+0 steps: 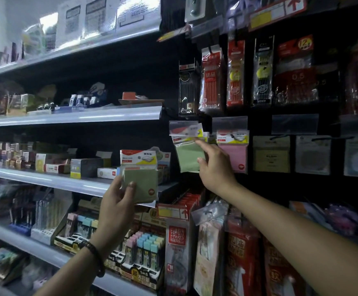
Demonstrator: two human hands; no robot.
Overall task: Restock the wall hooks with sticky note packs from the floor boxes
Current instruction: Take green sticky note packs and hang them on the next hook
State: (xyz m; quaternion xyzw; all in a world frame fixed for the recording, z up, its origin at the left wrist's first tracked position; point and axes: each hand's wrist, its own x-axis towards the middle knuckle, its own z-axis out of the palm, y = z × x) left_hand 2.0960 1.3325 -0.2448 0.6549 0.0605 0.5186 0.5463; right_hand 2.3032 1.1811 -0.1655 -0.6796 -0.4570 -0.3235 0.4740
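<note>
Left hand (116, 201): is gripping a held green pack (140, 180) of sticky notes, thumb lying across its front and the fingers clasping it from behind; a second pack seems to be sitting behind it.
Held green pack: is being kept upright in the air, in front of the middle shelf (67, 180) and left of the hook wall.
Right hand (214, 167): is reaching up to the hanging green pack (188, 157), thumb pressing on its lower right edge and index finger stretching up to its printed header, pinching the pack between them.
Hanging green pack: is sitting tilted on the dark wall just under a clear price strip (229, 124); its hook is hidden.
Pink pack (234, 154): is hanging just beside the green one, on its right.
Pen packs (235, 75): are hanging in a row above the sticky notes.
Bracelet (94, 253): is circling the left wrist.
</note>
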